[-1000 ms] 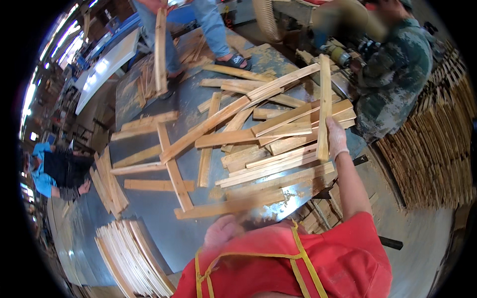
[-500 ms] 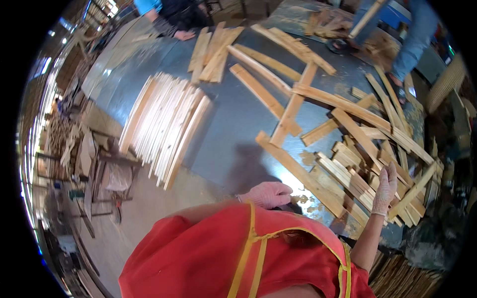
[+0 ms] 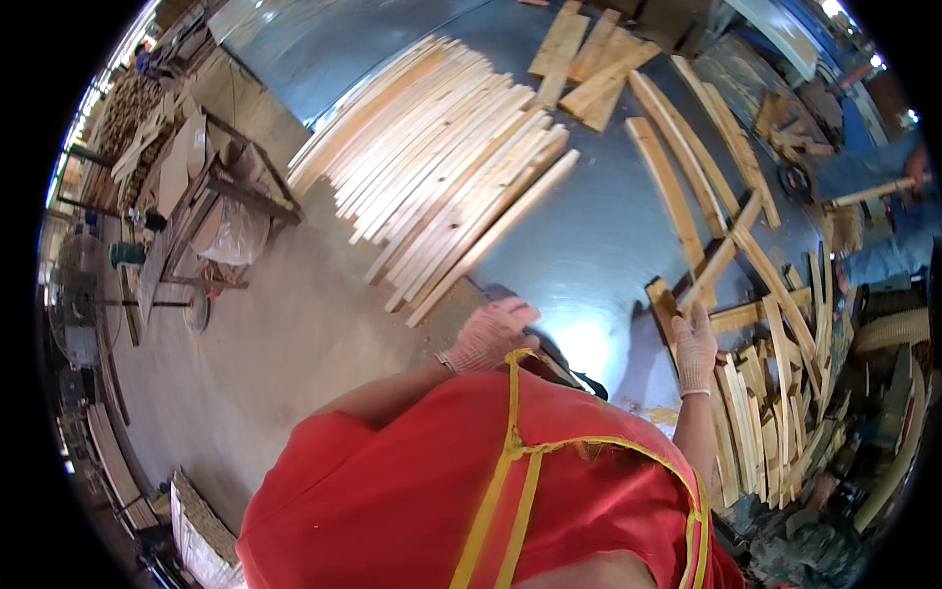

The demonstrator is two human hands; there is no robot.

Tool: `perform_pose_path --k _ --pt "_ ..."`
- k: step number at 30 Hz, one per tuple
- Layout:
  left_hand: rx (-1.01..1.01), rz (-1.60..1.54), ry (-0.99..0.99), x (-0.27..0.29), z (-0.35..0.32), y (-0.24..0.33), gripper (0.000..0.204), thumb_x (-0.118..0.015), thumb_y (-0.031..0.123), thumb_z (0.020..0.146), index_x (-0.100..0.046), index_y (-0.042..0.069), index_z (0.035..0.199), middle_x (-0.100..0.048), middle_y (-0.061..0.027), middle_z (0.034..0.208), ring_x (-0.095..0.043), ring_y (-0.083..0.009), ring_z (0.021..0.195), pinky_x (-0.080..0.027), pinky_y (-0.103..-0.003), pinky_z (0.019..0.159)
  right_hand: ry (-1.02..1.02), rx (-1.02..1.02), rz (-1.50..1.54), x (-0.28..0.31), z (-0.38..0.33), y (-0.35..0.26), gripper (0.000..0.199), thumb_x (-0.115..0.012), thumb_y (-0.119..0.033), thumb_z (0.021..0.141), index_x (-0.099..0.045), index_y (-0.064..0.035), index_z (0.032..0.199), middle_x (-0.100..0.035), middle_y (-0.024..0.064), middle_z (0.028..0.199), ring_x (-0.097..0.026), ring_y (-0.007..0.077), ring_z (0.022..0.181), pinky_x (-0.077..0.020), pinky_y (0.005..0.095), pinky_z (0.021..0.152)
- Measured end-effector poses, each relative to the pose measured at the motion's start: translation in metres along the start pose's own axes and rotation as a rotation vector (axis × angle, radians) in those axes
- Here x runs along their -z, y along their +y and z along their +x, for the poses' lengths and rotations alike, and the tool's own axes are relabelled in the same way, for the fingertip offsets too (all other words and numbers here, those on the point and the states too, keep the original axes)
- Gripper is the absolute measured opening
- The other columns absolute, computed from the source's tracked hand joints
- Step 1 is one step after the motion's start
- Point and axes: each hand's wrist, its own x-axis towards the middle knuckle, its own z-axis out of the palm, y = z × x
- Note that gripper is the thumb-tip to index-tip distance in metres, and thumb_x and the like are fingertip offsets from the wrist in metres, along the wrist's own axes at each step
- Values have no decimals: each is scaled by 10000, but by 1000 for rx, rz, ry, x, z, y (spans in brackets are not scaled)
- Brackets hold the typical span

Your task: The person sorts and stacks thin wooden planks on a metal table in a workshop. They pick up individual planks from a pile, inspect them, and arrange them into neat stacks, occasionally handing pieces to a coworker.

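My left hand [image 3: 494,332], in a pale pink knit glove, hovers by the table's near edge with loosely bent fingers and nothing visible in it. Just beyond it lies a row of pale wooden slats [image 3: 442,157], set side by side. My right hand [image 3: 696,350], gloved the same way, has its fingers stretched out over a wooden board [image 3: 663,312]. Whether the fingertips touch the board cannot be made out. Beside that hand, several narrow slats [image 3: 746,412] lie in a loose heap. A crossed board [image 3: 723,257] lies just beyond its fingertips.
More boards [image 3: 599,64] lie at the far side of the grey metal table [image 3: 559,231]. A person's arm [image 3: 868,172] holds a wooden stick [image 3: 873,192] at the far right. To the left stand a low wooden stand [image 3: 231,187] and a fan [image 3: 83,280].
My view has swung left, so the slat row now sits nearer the middle. Both hands appear farther left and higher in the picture, the right one now by a board's end.
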Motion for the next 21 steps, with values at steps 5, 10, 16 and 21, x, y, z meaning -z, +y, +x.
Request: perform_pose_path --k 5,10,16,21 --pt "266 226 284 85 -56 -65 479 -749 355 908 -675 116 1317 -647 -156 1384 -654 -371 1212 -535 -493 1033 129 -134 -701 -43 -6 48 883 -826 -344 811 -494 -77 1585 -667 244 1399 -618 424 1312 -480 483 1124" --pt "564 109 528 112 -113 -173 534 -780 331 904 -676 85 1365 -637 -163 1443 -613 -359 1316 -495 -430 1127 -248 -15 -656 -61 -9 -10 842 -809 -358 859 -486 -78 1585 -651 266 1426 -614 434 1327 -494 483 1109" --pt "976 -303 694 112 -121 -244 553 -716 385 940 -673 60 1385 -698 -171 1346 -641 -364 1298 -504 -438 1107 -227 31 289 -137 62 -146 621 -631 -327 1032 -497 17 1532 -631 62 1057 -546 145 887 -474 294 799" --pt "1026 -978 714 86 -98 -269 510 -719 437 994 -699 86 1363 -712 -30 1207 -664 -188 1065 -522 -371 966 -130 -208 674 -210 153 -126 629 -596 -476 1050 -583 11 1448 -695 94 1015 -640 255 857 -531 377 829"
